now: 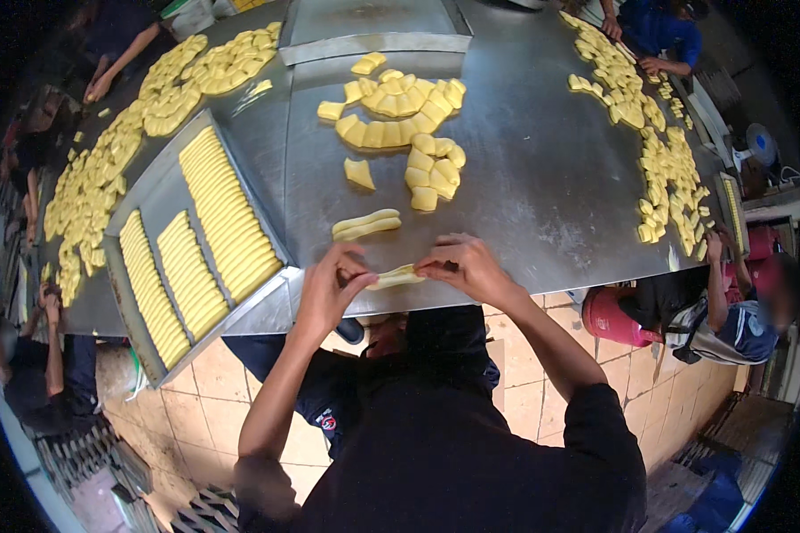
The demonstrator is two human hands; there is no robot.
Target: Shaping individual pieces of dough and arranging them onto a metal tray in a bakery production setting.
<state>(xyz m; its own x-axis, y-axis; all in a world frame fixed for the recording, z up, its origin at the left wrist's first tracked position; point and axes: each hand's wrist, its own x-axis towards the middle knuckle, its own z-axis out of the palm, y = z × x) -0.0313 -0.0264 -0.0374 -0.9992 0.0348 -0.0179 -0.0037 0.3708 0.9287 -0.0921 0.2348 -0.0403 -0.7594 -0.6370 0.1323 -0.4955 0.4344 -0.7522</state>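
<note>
A steel worktable (542, 178) carries everything; toward its left side a metal tray (157, 182) sits aslant, its near corner jutting past the table's near edge, with three rows of yellow dough rolls (227, 213) packed side by side. Inward from the middle of the near edge lies a cluster of cut dough pieces (396, 111).

Both forearms reach in over the near edge and angle toward each other. The left hand (331, 284) is curled, thumb and fingertips pinching one end of a dough strip (396, 277); the right hand (467, 265), knuckles raised, pinches the other end, its thumb mostly hidden. The strip spans between the grips, just inside the near edge and roughly parallel to it; whether it touches the steel I cannot tell. It is slim, pale yellow and smooth, with a lengthwise crease. Just beyond lie two finished-looking dough lengths (366, 219), side by side.
</note>
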